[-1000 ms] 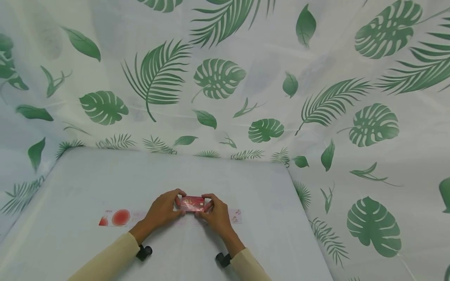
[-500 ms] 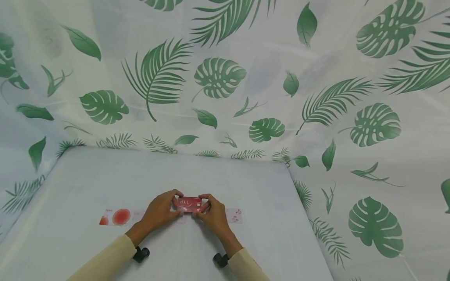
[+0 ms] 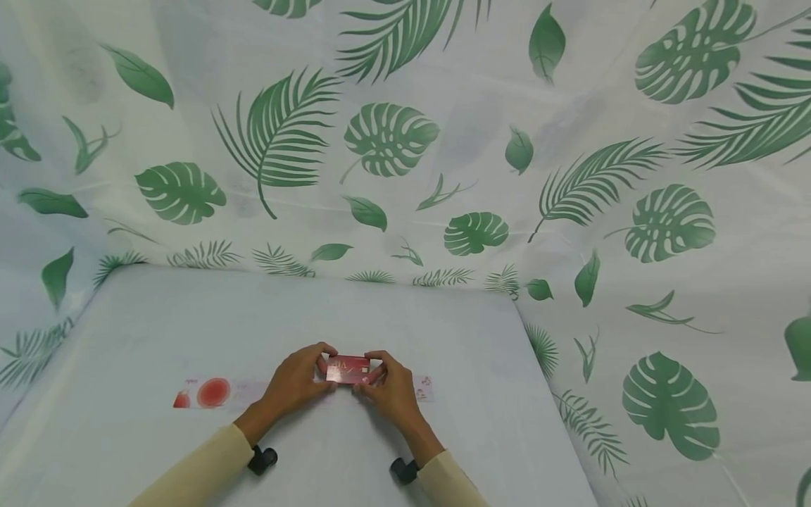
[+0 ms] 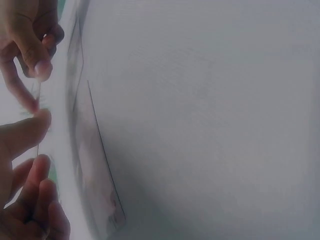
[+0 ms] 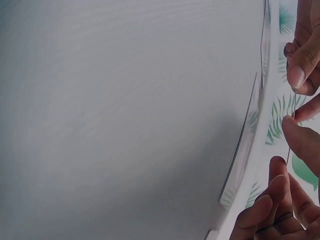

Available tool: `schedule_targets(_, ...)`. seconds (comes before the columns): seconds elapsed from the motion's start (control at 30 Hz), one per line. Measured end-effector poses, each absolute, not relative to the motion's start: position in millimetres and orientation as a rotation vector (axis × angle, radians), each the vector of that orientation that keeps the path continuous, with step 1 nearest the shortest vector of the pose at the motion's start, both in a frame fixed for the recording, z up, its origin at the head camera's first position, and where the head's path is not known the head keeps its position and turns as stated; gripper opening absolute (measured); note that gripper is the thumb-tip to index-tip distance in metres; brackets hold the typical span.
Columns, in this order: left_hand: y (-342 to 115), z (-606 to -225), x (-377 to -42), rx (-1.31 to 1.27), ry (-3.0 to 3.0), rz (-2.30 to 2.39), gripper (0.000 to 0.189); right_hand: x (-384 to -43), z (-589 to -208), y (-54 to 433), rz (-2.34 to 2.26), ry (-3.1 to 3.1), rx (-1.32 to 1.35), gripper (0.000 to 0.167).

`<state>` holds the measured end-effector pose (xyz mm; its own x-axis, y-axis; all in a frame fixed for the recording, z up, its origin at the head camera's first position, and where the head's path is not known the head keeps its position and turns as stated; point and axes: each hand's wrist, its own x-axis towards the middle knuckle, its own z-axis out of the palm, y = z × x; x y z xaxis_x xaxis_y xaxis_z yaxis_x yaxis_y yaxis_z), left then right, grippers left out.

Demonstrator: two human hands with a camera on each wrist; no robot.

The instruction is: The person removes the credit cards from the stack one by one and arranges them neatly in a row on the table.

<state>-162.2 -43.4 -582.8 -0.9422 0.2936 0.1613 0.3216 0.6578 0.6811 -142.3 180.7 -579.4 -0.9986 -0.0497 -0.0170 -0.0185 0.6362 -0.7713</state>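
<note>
In the head view a red card [image 3: 348, 370] with gold "VIP" lettering, upside down to me, and a small chip is held up above the table. My left hand [image 3: 299, 380] pinches its left end between thumb and fingers. The right end is pinched by my right hand [image 3: 391, 389] in the same way. Both wrist views catch the card nearly edge-on as a thin line, with fingertips covering its ends. Behind the hands, a long pale strip [image 3: 213, 393] with a red circle and pink print lies on the table, its middle hidden by hands and card.
A white-covered table [image 3: 443, 338] spreads under the hands. White sheeting [image 3: 393, 239] printed with green leaves rises along the back and both sides. A small black device [image 3: 262, 460] sits at the left wrist, another black device [image 3: 404, 470] at the right.
The hands and card shift slightly left, then back right. The card's tilt varies a little, and the glare on its lettering changes. Both hands keep their pinch, and the strip stays put.
</note>
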Motion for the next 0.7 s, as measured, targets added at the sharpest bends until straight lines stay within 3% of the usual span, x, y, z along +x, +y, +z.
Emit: schedule_targets(0.7, -2, -585, -163, -0.592, -2.808, -1.168, 0.056, -134, -575, 225, -1.296, 2.834, 0.002, 0.060)
